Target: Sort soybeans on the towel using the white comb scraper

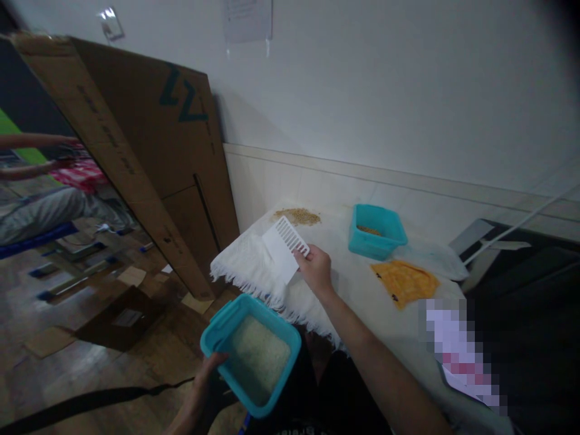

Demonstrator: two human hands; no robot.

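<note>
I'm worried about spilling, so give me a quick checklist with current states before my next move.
1. Left grip secure on the near tub: cannot tell; the thumb is at the rim, but the other fingers are largely hidden.
2. Near tub's pale grain contained: ok, it sits below the rim.
3. Right grip on the slotted white piece: ok, held near one end of its slots.
4. Slotted white piece clear of the fringed cloth: cannot tell from this angle.
5. Far tub upright: ok.
6. All tan grain contained: not ok; a loose pile lies near the wall.
</note>
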